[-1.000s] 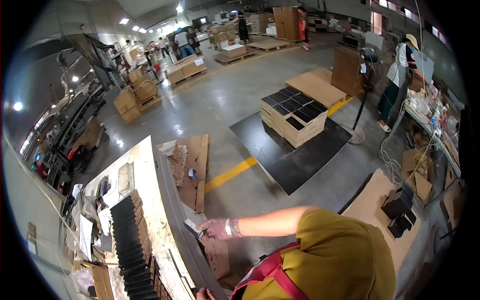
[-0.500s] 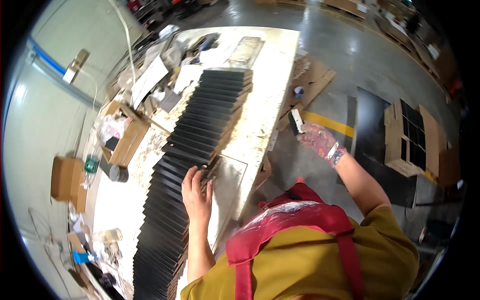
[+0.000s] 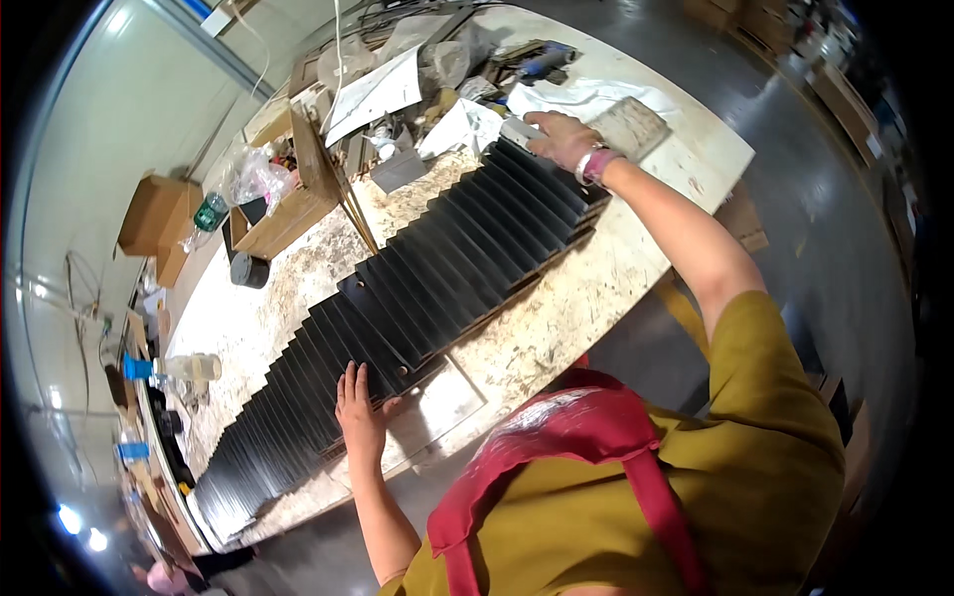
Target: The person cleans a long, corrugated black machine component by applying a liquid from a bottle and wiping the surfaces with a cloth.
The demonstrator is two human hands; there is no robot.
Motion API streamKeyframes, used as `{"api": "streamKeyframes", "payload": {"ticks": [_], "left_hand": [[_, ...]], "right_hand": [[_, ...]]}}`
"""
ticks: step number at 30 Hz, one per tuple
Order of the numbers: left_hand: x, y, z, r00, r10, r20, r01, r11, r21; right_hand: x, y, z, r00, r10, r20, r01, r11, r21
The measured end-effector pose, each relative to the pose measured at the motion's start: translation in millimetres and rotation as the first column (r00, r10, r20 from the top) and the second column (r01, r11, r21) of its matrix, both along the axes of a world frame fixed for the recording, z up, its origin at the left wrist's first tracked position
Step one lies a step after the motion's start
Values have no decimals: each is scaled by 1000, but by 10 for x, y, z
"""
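Overlapping black panels (image 3: pixel 477 248) lie fanned in a long stepped row across the worktable, their edges showing brown. My left hand (image 3: pixel 360 407) rests at the near edge of the row, fingers stretched out over the panels. At the row's far end, my right hand (image 3: pixel 564 141) grips a small pale block (image 3: pixel 519 131) from above, against or just over the last panels. Its dark side, plain a moment ago, is now mostly hidden, and I cannot tell its exact kind.
The pale, stained worktable (image 3: pixel 556 308) carries a flat worn slab (image 3: pixel 632 127) beyond my right hand. Along the left stand an open cardboard box (image 3: pixel 288 214) with plastic bags, a dark round can (image 3: pixel 248 269) and a clear bottle (image 3: pixel 194 367). Papers and scraps clutter the far side.
My right hand has swung with the block from beside the table to the row's far end. The view has turned, and my left hand stays by the row's near edge.
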State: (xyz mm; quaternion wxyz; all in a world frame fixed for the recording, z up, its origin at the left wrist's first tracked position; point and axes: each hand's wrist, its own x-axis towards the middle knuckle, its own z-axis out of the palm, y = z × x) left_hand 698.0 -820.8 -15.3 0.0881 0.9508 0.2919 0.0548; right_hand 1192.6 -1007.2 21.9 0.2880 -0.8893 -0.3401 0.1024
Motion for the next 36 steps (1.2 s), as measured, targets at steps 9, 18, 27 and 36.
{"api": "streamKeyframes", "payload": {"ticks": [9,18,27,36], "left_hand": [[87,-43,113,998,43,-38,-47,991,-126],[227,-75,103,996,80,-45,-85,986,-142],[156,-122,65,989,141,-53,-146,982,-122],[144,-162,37,983,183,-32,-185,978,-100]], "right_hand": [[-76,348,-87,953,267,140,-230,944,-236],[242,386,-276,941,267,209,-267,963,-29],[-81,252,-54,848,529,41,-527,848,-57],[-146,133,-222,788,564,248,-509,823,-253]]}}
